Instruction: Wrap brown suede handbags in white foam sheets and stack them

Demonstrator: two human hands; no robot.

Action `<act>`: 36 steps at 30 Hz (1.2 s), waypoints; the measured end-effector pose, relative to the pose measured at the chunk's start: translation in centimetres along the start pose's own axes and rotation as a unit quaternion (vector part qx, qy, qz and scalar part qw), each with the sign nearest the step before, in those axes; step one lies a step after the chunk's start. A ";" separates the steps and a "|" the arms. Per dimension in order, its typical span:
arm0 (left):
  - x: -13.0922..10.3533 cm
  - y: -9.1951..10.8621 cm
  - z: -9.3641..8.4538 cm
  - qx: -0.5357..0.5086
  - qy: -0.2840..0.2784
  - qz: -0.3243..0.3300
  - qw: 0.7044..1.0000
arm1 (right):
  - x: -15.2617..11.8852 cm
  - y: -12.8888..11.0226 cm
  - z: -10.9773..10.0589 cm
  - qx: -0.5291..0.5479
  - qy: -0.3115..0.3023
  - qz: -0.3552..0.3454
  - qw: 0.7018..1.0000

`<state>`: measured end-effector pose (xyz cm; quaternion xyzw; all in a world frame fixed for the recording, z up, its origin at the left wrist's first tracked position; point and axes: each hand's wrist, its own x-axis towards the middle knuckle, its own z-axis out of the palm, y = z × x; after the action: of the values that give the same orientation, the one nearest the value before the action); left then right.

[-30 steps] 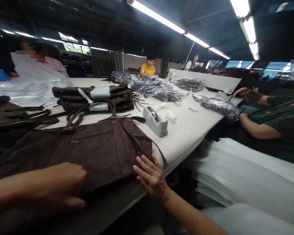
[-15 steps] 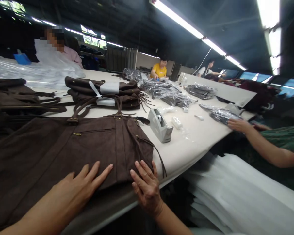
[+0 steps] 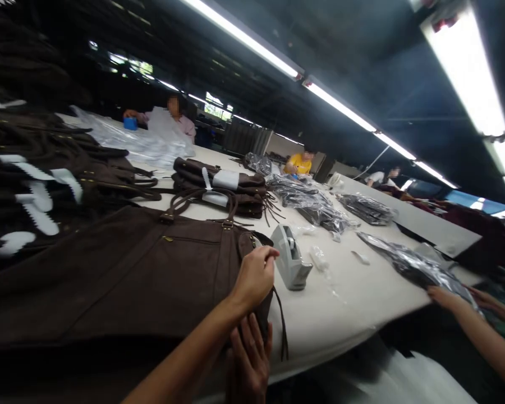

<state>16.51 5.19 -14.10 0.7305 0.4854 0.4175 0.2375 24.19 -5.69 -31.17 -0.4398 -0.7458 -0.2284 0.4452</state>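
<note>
A dark brown handbag (image 3: 143,280) lies flat on the table, its handles pointing away from me. My left hand (image 3: 256,275) is at the bag's right end, by the side strap. Its fingers are curled closed, and what they hold, if anything, is hidden. Below it, my right hand (image 3: 252,356) rests against the bag's lower right corner with its fingers stretched out. A grey tape dispenser (image 3: 292,261) stands just right of my left hand. From the bag's right end a thin dark cord (image 3: 283,325) hangs down over the table.
Brown bags with white wrapped handles (image 3: 37,202) are piled at left. More folded bags (image 3: 223,185) lie behind the handles. Plastic-wrapped bags (image 3: 307,199) sit farther along the white table (image 3: 340,314). At right, a co-worker's hands (image 3: 446,300) touch a wrapped bag. Other people stand beyond.
My left hand has moved right and up from the bag's front to its right end, and its fingers have curled. My right hand stays at the lower corner. The view has shifted left.
</note>
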 end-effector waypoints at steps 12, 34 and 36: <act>-7.0 -12.6 -3.0 0.260 -0.091 0.116 0.954 | 0.4 -1.1 -0.4 0.021 0.007 0.039 0.999; -8.3 -13.5 -3.1 0.309 -0.078 0.135 0.938 | 18.7 1.6 3.2 -0.014 -0.277 0.511 0.814; -8.4 -13.6 -3.0 0.301 -0.068 0.137 0.941 | 18.8 1.9 3.4 0.031 -0.228 0.543 0.808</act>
<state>5.53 3.08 -25.91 0.8539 0.4667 0.2295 -0.0206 20.16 6.28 -16.66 -0.7984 -0.4723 0.1803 0.3270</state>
